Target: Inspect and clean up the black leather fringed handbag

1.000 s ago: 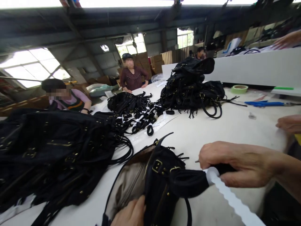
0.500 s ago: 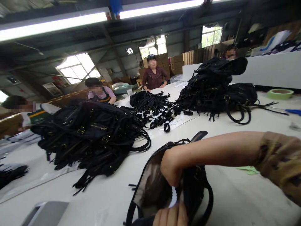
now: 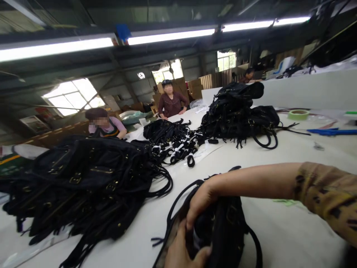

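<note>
Gripping the open black fabric handbag with gold buckles [image 3: 223, 227] at lower centre of the frame, right hand [image 3: 199, 203] curled over its rim, left hand [image 3: 181, 251] clasping its near edge, white worktable [image 3: 279, 230] beneath, heap of black bags [image 3: 83, 178] at left

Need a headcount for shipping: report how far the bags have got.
Looks done: possibly the heaped black bags and the far pile, though I cannot confirm. In hand: right hand and left hand both inside one open bag. Left: loose straps.
</note>
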Tool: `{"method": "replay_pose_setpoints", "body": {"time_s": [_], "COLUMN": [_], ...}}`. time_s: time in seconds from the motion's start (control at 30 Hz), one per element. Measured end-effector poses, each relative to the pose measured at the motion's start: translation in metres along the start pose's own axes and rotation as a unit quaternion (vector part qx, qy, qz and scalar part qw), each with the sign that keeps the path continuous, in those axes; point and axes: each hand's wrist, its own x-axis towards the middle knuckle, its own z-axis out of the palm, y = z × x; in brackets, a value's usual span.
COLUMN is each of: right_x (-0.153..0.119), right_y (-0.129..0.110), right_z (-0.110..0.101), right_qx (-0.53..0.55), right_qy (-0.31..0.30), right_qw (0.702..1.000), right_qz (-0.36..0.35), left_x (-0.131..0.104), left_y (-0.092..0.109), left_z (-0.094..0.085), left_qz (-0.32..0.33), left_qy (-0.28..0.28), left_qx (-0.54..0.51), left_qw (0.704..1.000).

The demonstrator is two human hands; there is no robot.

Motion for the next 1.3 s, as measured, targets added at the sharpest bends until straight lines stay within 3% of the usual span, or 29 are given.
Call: {"method": "replay_pose_setpoints", "body": {"time_s": [0.13,0.27,0.4,0.47,0.57,0.7,0.87,1.03,1.3], "right_x": [-0.014,-0.031,-0.048,-0.053,-0.054,-0.052,-0.059,-0.061,-0.071], "right_y": [-0.006,-0.017,-0.019,-0.017,-0.013,-0.013,-0.019,-0.017,-0.019], "right_z": [0.005,0.008,0.014,0.014,0.011,0.007,0.009,0.011,0.017], "right_qx": [0.059,-0.005,-0.010,-0.030,-0.149,-0.321,-0.458,-0.439,-0.382], "right_qy": [0.034,0.085,0.114,0.110,0.094,0.090,0.133,0.156,0.216], "right_qw": [0.997,0.996,0.989,0.986,0.977,0.931,0.879,0.884,0.893], "right_qz": [-0.022,0.006,-0.094,-0.118,-0.117,-0.150,-0.012,-0.031,-0.096], "left_x": [-0.002,-0.002,0.002,0.004,0.006,0.007,0.004,-0.003,-0.003], "left_y": [0.017,0.010,-0.006,-0.006,0.003,0.010,-0.002,-0.006,-0.022], "left_z": [0.002,0.000,0.000,0.000,-0.002,-0.005,-0.004,-0.002,0.002], "left_qz": [-0.037,-0.073,-0.036,-0.037,-0.050,-0.075,-0.058,-0.089,-0.105], "left_qy": [-0.007,0.011,0.027,0.009,-0.025,-0.041,-0.023,0.033,-0.004], "left_qx": [-0.032,-0.046,-0.083,-0.083,-0.080,-0.077,-0.098,-0.174,-0.244], "left_qw": [0.999,0.996,0.996,0.996,0.995,0.993,0.993,0.980,0.964]}}
